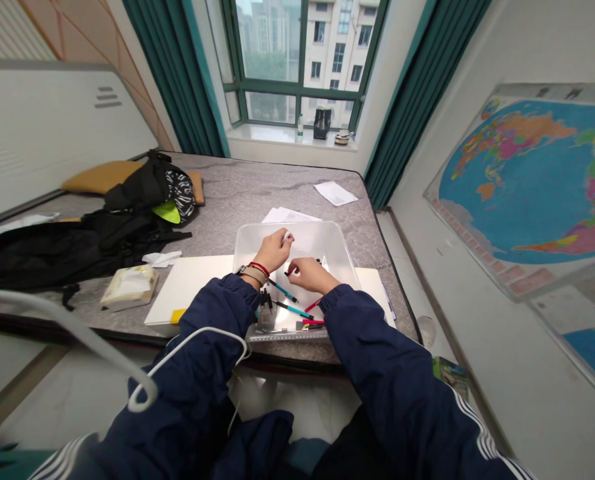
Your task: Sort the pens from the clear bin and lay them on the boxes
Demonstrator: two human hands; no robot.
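Observation:
A clear plastic bin [327, 235] stands in front of me with several pens and small items in it. My left hand [271, 251] is over its left half, fingers closed around a small white object [288, 237] whose kind I cannot make out. My right hand [311, 275] is closed in a pinch over the bin's middle, with a small dark tip showing at the fingertips. Below the hands lie a teal pen [283, 292], another teal pen [294, 309] and a red pen [313, 305]. Several black pieces [266, 300] stand near the left wall.
The bin is on a white box [192, 272] on a grey mattress [257, 180]. A tissue pack [130, 288] and a black backpack [77, 243] are to the left. Papers [335, 193] lie behind. A white cable [192, 340] crosses my left sleeve.

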